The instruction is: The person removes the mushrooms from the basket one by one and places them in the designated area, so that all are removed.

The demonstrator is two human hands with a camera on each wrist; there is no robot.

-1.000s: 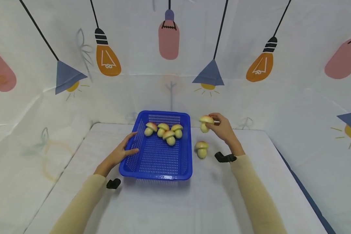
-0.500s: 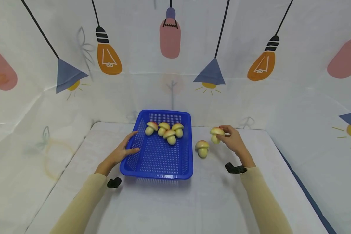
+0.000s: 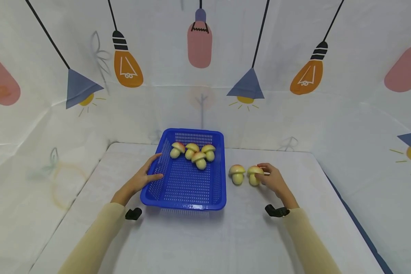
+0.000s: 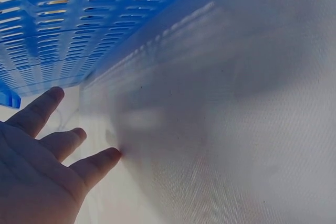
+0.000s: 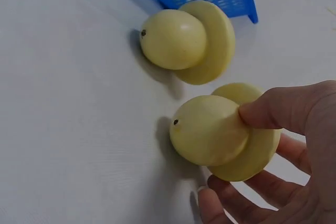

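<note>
Mushroom (image 3: 254, 177) pinched by right hand (image 3: 275, 181), just right of second mushroom (image 3: 237, 175) on desk (image 3: 241, 236); straight-fingered left hand (image 3: 139, 180) at left rim of blue basket (image 3: 186, 190) with four mushrooms (image 3: 199, 157).

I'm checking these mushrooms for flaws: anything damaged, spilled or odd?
Nothing looks spilled or broken. Small dark spots stand out on the held mushroom and the mushroom beside it; as they match, probably not damage.

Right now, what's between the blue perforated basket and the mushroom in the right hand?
Another mushroom, on the white tabletop; head and right wrist views both show it.
</note>
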